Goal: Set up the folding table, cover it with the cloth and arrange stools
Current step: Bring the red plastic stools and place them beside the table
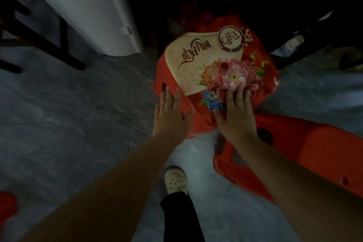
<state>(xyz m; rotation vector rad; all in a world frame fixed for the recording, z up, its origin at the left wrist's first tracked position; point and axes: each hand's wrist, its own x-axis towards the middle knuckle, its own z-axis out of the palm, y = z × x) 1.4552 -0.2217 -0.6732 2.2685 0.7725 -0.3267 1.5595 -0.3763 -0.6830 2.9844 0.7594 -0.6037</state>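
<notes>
Reaching down, the person is touching the red flower-printed stool (198, 65) on the grey tiled floor (78, 116) with both hands, the left hand (170, 113) lying open along its near-left edge, the right hand (236, 118) flat on the seat, fingers (240, 97) straight, while a second red stool (314, 153) is lying just beside it.

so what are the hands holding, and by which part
Nothing gripped: on the red stool, left hand rests flat on the left seat edge, right hand flat on the flowered top.
</notes>
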